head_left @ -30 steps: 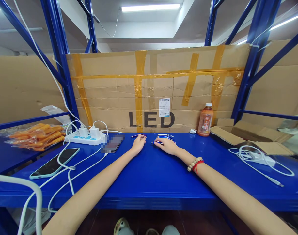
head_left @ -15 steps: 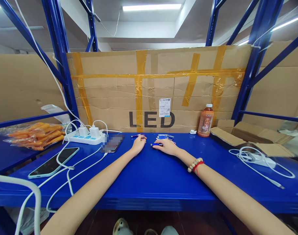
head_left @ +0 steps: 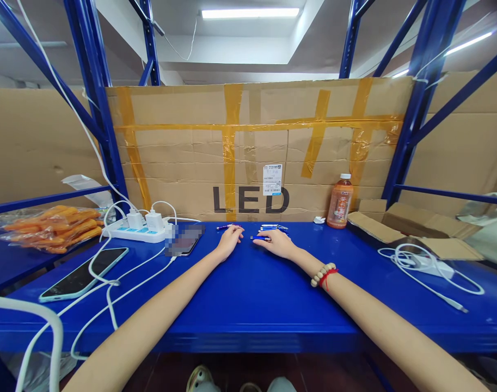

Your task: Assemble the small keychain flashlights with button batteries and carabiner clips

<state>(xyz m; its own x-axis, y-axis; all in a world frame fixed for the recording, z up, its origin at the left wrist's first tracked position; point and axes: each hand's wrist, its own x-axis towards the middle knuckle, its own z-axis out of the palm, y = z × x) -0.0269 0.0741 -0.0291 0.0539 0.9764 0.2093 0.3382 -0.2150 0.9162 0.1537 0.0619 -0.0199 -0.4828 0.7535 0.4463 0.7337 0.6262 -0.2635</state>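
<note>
My left hand (head_left: 230, 243) rests on the blue shelf, its fingers loosely bent beside a purple-blue pen (head_left: 222, 227). Whether the fingertips touch that pen is hard to see. To the right, my right hand (head_left: 278, 244) lies palm down, with thumb and fingers closed on a blue pen (head_left: 259, 238) whose end sticks out to the left. Just behind the right hand, several blue and silver pens (head_left: 274, 226) lie side by side, partly covered by its knuckles. A beaded bracelet (head_left: 323, 274) and a red string circle my right wrist.
On the left are a power strip (head_left: 140, 234) with chargers, a blurred phone (head_left: 191, 242), another phone (head_left: 83, 275), white cables and bagged orange items (head_left: 54, 227). A drink bottle (head_left: 340, 202), opened carton (head_left: 415, 228) and coiled cable (head_left: 425, 267) stand right. Cardboard (head_left: 183, 158) backs the shelf.
The whole view has shifted slightly, so things appear a little further left. Both hands and the pens stay in nearly the same places.
</note>
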